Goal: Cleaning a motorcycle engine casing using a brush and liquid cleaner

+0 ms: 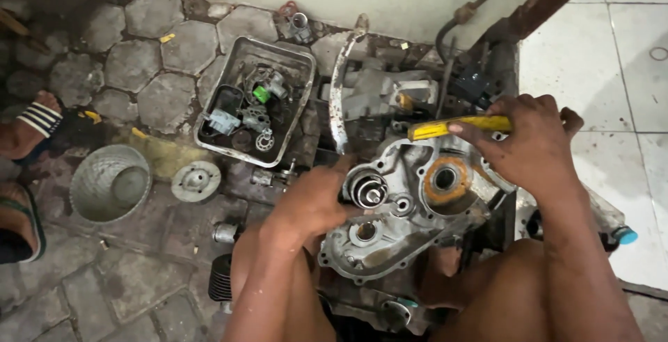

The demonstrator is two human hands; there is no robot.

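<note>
No packages, labels, signs or screens appear anywhere in this view of the paved workshop floor, neither on the ground nor against the wall.

1. Engine case (410, 203) fills the centre between the knees; the left hand (309, 203) presses on its left edge, blocking approach from that side.
2. Right hand (532, 144) with a yellow-handled tool (452, 128) lies across the case's upper right, closing off entry from above.
3. Metal tray (300, 91) of small parts sits near the case at upper left; a curved lever (339, 98) stands in the narrow gap between them.
4. Open paving at left centre, bounded by a mesh basket (110, 183) and a round disc (196, 180).
5. White tile floor (626, 91) at right is bare.
6. A sandalled foot (31, 123) of another person edges the far left.
</note>
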